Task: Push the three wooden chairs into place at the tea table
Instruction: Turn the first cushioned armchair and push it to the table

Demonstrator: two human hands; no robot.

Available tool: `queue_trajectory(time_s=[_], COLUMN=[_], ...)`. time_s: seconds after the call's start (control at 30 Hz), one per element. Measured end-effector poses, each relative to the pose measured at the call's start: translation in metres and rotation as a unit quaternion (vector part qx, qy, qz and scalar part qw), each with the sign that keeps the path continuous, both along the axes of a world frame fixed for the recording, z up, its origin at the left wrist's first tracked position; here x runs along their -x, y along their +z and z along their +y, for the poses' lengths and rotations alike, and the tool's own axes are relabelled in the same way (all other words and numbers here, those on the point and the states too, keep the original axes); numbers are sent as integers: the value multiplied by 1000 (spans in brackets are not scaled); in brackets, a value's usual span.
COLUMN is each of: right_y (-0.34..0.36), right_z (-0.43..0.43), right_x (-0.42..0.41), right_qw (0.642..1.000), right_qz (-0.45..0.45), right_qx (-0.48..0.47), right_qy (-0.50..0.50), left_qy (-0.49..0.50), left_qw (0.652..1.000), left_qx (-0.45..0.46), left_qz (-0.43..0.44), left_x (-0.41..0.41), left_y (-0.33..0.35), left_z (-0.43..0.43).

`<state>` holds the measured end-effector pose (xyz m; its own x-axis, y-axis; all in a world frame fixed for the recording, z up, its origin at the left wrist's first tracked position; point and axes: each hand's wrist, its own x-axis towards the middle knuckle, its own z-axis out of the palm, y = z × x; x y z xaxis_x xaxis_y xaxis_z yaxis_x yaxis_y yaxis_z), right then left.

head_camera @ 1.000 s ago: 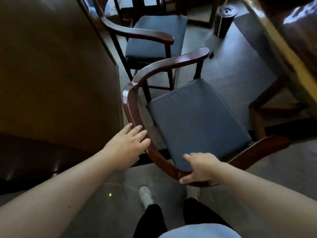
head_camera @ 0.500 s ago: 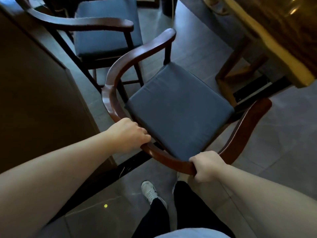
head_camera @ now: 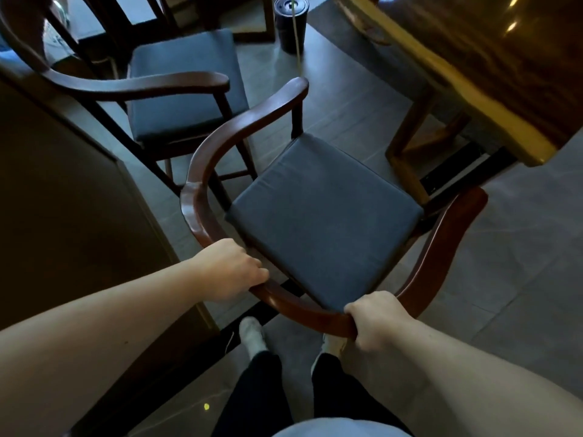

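**A:** What does the head view show nearest the person?

**B:** A wooden chair (head_camera: 315,216) with a curved, glossy reddish-brown back rail that sweeps round into two armrests. Its seat carries a flat, square, dark blue cushion (head_camera: 321,216) of matte fabric with rounded corners.

**A:** And the hands?

**B:** The left hand (head_camera: 232,269) is wrapped around the rail at its near left bend, fingers curled tight over the wood. The right hand (head_camera: 375,320) grips the near middle of the rail, fingers closed under and around it. Both forearms are bare.

**A:** Where does the chair stand relative to the tea table?

**B:** The tea table (head_camera: 473,74) is at the far right: a thick slab with a dark polished top and a pale yellowish raw edge, on chunky brown legs. The chair's right armrest tip lies near the table's near corner; the seat is not under the slab.

**A:** Other chairs?

**B:** A second chair (head_camera: 176,86) of the same build, same blue cushion, stands just beyond on the far left, its armrest close beside the near chair's left arm. I cannot tell if they touch.

**A:** Anything else?

**B:** A dark cylindrical bin (head_camera: 290,23) at the far middle, grey matte floor tiles (head_camera: 520,279), a brown cabinet panel (head_camera: 63,184) on the left, and below, dark trousers with pale shoes (head_camera: 252,339).
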<state>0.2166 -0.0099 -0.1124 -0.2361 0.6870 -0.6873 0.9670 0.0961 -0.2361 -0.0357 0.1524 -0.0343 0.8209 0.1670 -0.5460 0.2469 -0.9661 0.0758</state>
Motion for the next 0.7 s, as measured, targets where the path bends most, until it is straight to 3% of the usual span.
queue_trajectory(time_s=[0.37, 0.7], right_y=[-6, 0], right_z=[31, 35], right_x=[32, 38], right_qw=[997, 996], right_qz=[-6, -18], right_qx=[-3, 9], right_qy=[-75, -89], left_qy=[-51, -90], left_qw=[999, 993], left_qx=[-2, 6], left_qz=[-2, -70], left_x=[13, 32], left_y=[-9, -13], left_z=[60, 96])
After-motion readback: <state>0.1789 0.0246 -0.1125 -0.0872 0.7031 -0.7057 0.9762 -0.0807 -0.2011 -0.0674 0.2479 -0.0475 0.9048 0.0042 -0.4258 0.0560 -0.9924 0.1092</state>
